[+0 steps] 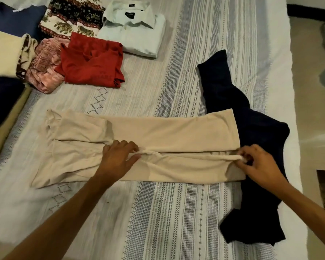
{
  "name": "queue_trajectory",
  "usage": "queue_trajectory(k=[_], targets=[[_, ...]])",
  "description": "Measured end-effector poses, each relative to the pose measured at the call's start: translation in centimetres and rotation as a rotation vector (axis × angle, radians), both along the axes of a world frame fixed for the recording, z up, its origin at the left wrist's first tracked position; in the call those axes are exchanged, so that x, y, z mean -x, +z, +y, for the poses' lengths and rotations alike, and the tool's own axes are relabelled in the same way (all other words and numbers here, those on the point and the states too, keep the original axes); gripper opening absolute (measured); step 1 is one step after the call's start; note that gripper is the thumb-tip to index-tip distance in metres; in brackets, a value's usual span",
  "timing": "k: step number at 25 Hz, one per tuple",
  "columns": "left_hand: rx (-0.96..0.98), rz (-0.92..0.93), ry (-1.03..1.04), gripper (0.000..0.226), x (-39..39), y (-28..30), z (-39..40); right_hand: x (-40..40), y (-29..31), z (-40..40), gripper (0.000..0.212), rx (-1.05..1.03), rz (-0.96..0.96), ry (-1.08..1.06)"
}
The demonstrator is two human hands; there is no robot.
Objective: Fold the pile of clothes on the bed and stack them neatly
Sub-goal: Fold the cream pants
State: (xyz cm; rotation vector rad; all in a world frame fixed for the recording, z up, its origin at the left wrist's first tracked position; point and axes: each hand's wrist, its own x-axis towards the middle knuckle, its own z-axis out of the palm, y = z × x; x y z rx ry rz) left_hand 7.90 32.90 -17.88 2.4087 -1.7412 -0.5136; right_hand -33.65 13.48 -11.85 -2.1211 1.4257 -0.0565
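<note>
We see the beige trousers (139,145) laid flat across the bed (158,212), legs side by side. The left hand (118,158) pinches the near leg's inner edge at mid-length; the right hand (255,162) pinches the same edge at the hem, presumably to lift it onto the far leg. Under the right fingers lies a dark garment (251,128); beyond the left fingers sit folded clothes (92,61)

A bed (176,212) covered by a striped white-grey sheet is seen, on which beige trousers (158,132), a dark garment (251,128), a red shirt (94,66), a white shirt (135,34) and further folded clothes (8,53) are laid.
</note>
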Motion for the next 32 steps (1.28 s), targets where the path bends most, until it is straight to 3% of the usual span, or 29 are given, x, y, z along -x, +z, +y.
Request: queue_trajectory(k=[3,8,11,15,19,21,23,27,29,32], targets=[[0.049,0.169,0.208,0.023,-0.9,0.5,-0.1,-0.2,-0.1,-0.1,0.012,-0.045,-0.216,-0.187],[0.012,-0.003,0.163,0.044,-1.3,-0.2,0.9,-0.3,-1.6,0.0,0.02,-0.092,-0.214,-0.27],[0.062,-0.036,0.236,0.028,0.3,0.3,0.2,-0.3,-2.2,-0.4,0.028,-0.042,-0.158,-0.302],[0.23,-0.006,0.069,0.041,4.9,1.7,-1.1,-1.1,-2.0,-0.2,0.031,-0.002,-0.246,-0.33],[0.098,0.187,-0.035,0.045,9.9,1.1,-3.6,-1.4,-1.3,0.3,0.032,-0.066,-0.415,-0.365],[0.048,0.135,-0.048,0.048,10.9,0.0,-5.1,-1.5,-0.6,0.5,0.027,-0.036,-0.435,-0.367],[0.013,0.114,-0.05,0.048,10.7,-0.5,-6.7,-1.9,0.4,1.1,0.021,0.008,-0.421,-0.3],[0.124,0.406,-0.017,0.027,8.5,0.0,-7.6,-2.9,1.1,1.4,0.021,0.048,-0.346,-0.14],[0.116,0.429,-0.017,0.02,7.1,0.1,-7.1,-3.2,-0.3,0.5,0.022,0.131,-0.217,-0.076],[0.032,0.415,-0.001,0.011,5.8,-0.5,-7.1,-3.2,-2.8,-1.1,0.036,0.128,-0.018,-0.222]])
